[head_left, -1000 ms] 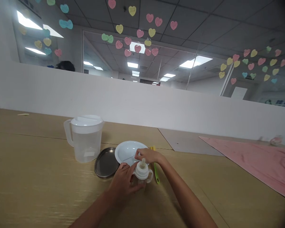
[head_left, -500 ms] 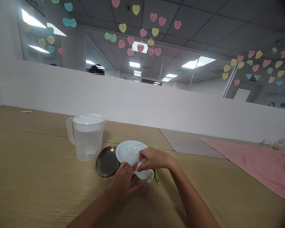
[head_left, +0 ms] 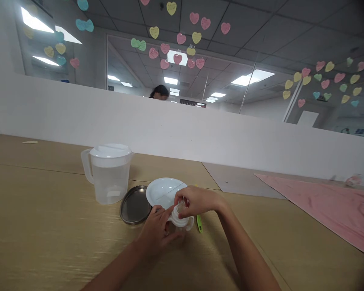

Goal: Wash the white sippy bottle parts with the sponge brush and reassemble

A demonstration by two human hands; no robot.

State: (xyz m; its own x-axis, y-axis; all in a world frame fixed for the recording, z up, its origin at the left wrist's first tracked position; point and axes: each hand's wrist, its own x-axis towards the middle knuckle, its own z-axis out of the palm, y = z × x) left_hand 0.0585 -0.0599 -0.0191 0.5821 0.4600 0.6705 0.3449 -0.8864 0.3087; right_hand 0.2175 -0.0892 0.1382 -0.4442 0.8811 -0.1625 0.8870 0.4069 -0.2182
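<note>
A small baby bottle with a white collar and white side handles stands on the table in front of me. My left hand is closed around its left side and lower body. From above, my right hand pinches the clear top piece at the collar, with fingers and thumb on either side of it; whether that piece is loose or seated I cannot tell. Just beyond the hands lies a white plate. The green handle of a brush-like tool shows beside the bottle, its other end hidden behind my right hand.
A round metal tray touches or nearly touches the plate's left side. Behind it stands a lidded clear pitcher holding water. A pink cloth covers the right side, and a low white wall bounds the table's far edge.
My right fingers have shifted slightly on the top of the bottle, and more of the clear piece shows. The view has moved a little. Behind the wall, a person's head appears farther right.
</note>
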